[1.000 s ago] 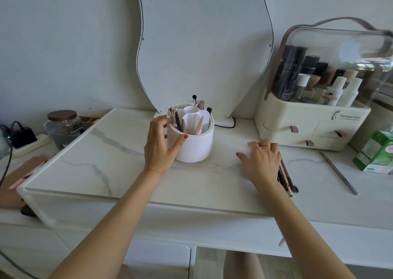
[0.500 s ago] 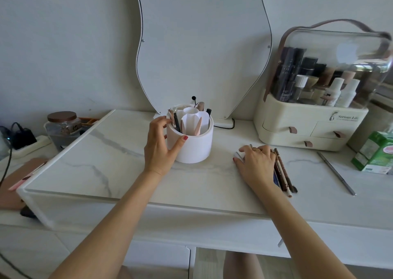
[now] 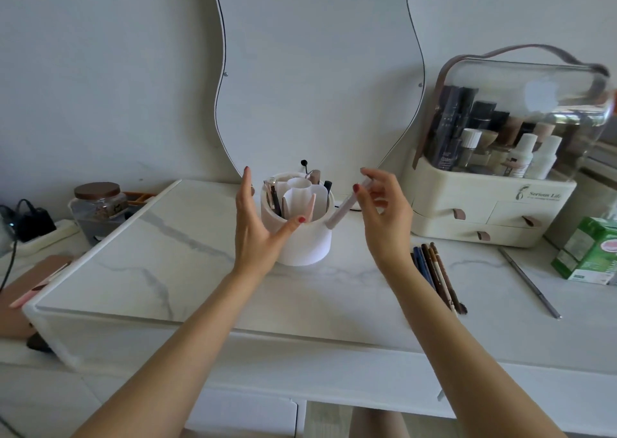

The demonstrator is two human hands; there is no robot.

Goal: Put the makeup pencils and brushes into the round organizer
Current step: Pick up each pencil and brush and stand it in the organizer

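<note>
The round white organizer (image 3: 309,244) stands mid-table with several pencils and brushes upright in its compartments. My left hand (image 3: 258,224) is spread open just left of it, thumb near its front rim, fingers off the wall. My right hand (image 3: 384,214) is raised to the right of the organizer and pinches a pale pink pencil (image 3: 345,209), which tilts down toward the organizer's right rim. A bunch of brown and blue pencils (image 3: 437,275) lies on the marble top below my right wrist. A thin grey pencil (image 3: 529,282) lies further right.
A wavy mirror (image 3: 317,70) leans against the wall behind the organizer. A cream cosmetics case (image 3: 494,210) with a clear lid stands at the right, a green box (image 3: 591,254) beside it. A glass jar (image 3: 98,204) and a power strip (image 3: 30,227) sit at the left.
My right hand rose from the pencil bunch on the table with the pale pink pencil and moved toward the organizer. My left hand let go of the organizer's side and spread open.
</note>
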